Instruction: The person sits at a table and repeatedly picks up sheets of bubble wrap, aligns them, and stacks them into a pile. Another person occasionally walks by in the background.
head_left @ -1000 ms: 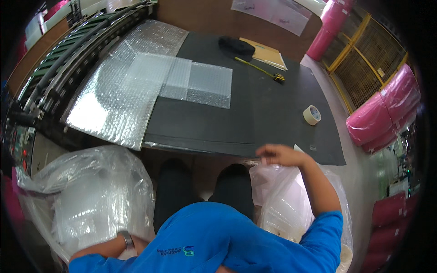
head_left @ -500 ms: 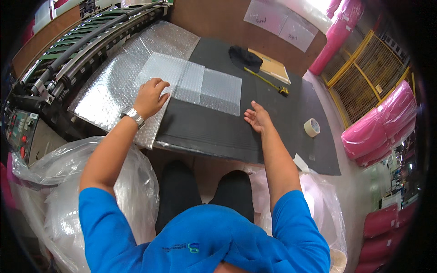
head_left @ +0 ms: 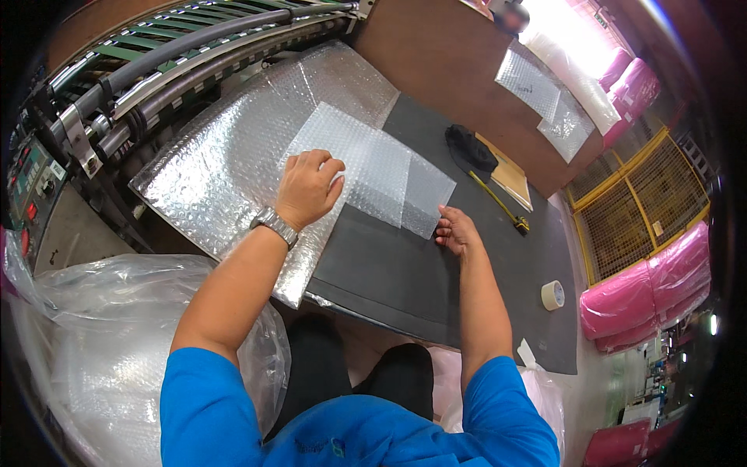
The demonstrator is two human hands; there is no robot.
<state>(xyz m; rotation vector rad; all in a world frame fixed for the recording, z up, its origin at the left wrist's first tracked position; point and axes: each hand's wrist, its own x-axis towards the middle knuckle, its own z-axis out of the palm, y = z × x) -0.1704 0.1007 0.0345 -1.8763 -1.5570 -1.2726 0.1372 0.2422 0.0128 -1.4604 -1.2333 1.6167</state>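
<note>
"Where's your left hand (head_left: 310, 187)?"
"Above the left part of the clear bubble-wrap sheets (head_left: 377, 167), fingers curled, your thumb a little apart."
"And your right hand (head_left: 457, 231)?"
"At their right edge, fingers half bent. From this view I can't tell whether either hand has hold of the wrap."
"Your sheets?"
"Overlapping, partly on the larger silvery sheet (head_left: 226, 132), partly on your dark counter (head_left: 389, 272)."

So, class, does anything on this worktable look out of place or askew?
The tape measure lies with its yellow blade pulled out toward the black cap; one would usually expect it retracted. Nothing looks spilled.
</note>
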